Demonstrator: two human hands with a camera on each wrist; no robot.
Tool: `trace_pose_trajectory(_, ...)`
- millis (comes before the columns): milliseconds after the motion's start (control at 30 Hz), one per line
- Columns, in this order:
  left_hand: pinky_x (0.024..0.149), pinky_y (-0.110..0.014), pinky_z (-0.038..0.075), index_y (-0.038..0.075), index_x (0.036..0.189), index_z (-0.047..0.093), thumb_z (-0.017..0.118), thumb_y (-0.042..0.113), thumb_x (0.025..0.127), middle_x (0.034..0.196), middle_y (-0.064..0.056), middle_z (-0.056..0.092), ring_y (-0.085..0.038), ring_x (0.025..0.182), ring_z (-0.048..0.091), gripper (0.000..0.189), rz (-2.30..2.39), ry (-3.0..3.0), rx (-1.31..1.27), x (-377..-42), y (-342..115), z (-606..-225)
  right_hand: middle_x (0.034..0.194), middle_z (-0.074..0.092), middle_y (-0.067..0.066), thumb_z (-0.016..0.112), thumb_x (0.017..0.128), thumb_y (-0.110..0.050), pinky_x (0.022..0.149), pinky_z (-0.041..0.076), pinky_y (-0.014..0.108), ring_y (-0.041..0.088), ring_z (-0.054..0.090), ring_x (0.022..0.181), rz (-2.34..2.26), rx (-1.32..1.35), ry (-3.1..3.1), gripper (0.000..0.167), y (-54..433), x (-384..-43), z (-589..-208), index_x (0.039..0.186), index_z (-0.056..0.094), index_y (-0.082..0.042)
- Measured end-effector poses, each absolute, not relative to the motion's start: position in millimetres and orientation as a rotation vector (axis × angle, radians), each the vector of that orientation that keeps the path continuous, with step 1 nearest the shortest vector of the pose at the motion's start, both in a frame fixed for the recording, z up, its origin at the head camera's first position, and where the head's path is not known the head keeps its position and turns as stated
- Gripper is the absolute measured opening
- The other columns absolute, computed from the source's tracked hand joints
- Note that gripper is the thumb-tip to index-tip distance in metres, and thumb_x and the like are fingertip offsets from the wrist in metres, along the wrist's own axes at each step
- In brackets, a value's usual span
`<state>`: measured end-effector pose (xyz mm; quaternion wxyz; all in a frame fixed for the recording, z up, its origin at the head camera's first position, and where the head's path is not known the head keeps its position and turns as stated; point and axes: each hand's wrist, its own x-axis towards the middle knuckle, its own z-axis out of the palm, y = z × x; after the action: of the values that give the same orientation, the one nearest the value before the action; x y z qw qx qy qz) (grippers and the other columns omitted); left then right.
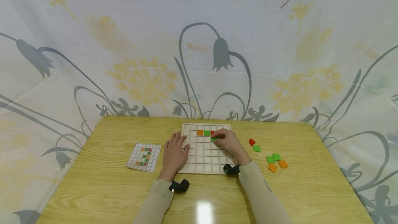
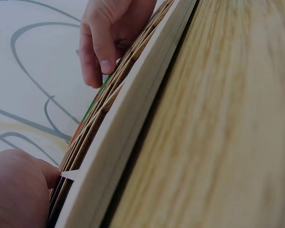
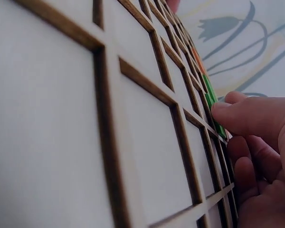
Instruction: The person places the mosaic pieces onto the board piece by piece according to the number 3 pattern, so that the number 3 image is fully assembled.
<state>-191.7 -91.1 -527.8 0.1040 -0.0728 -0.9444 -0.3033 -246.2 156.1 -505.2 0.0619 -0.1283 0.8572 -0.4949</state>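
Note:
A pale wooden grid board [image 1: 195, 160] lies on the table. In its second row are an orange square tile [image 1: 200, 132], a green square tile [image 1: 207, 133] and a red piece [image 1: 212, 132], partly covered by fingers. My right hand [image 1: 227, 141] is over the board, pinching another green tile [image 1: 213, 139] at the cell just below the red piece. The right wrist view shows the thumb at the edge of this green tile [image 3: 212, 103]. My left hand [image 1: 175, 153] rests with extended fingers along the board's left edge, thumb on the frame.
Left of the board lies a printed pattern card [image 1: 133, 160] with a coloured grid design. Right of it are a loose red piece [image 1: 252, 142], several green tiles [image 1: 256, 148] and two orange tiles [image 1: 283, 164]. A patterned curtain [image 1: 199, 89] hangs behind the table [image 1: 109, 196].

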Motion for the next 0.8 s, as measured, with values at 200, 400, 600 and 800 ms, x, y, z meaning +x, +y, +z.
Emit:
trace_pose_trajectory(200, 0.116, -0.057, 0.020, 0.010, 0.139, 0.057, 0.053, 0.029, 0.103, 0.156, -0.014, 0.038, -0.033, 0.147, 0.025, 0.041, -0.907, -2.789, -0.206, -191.2, -91.5, -528.7, 0.108, 0.068, 0.004, 0.072, 0.089, 0.000, 0.082, 0.051, 0.038, 0.021, 0.060, 0.093, -1.475, -0.391, 2.621, 0.014, 154.7, -245.0, -505.3, 0.098, 0.078, -0.009)
trace_pose_trajectory(400, 0.116, -0.058, 0.021, 0.010, 0.139, 0.058, 0.053, 0.028, 0.103, 0.156, -0.015, 0.038, -0.034, 0.147, 0.026, 0.040, -0.907, -2.780, -0.213, -190.7, -92.2, -528.9, 0.107, 0.068, 0.003, 0.072, 0.089, -0.001, 0.083, 0.051, 0.040, 0.021, 0.061, 0.093, -1.475, -0.377, 2.625, 0.014, 154.0, -245.6, -505.8, 0.099, 0.078, -0.010)
trace_pose_trajectory(600, 0.115, -0.059, 0.022, 0.010, 0.138, 0.058, 0.054, 0.027, 0.102, 0.155, -0.015, 0.039, -0.035, 0.146, 0.027, 0.039, -0.916, -2.774, -0.207, -191.4, -92.9, -527.3, 0.107, 0.068, 0.003, 0.072, 0.089, -0.003, 0.082, 0.051, 0.039, 0.020, 0.061, 0.093, -1.488, -0.355, 2.608, 0.015, 153.9, -246.0, -504.9, 0.101, 0.077, -0.010)
trace_pose_trajectory(800, 0.116, -0.057, 0.020, 0.011, 0.139, 0.057, 0.052, 0.029, 0.103, 0.156, -0.014, 0.037, -0.033, 0.147, 0.025, 0.041, -0.918, -2.802, -0.202, -190.6, -92.3, -526.5, 0.109, 0.069, 0.006, 0.070, 0.091, -0.003, 0.084, 0.052, 0.038, 0.022, 0.062, 0.094, -1.554, -0.318, 2.554, 0.017, 156.9, -245.4, -503.9, 0.106, 0.076, -0.008)
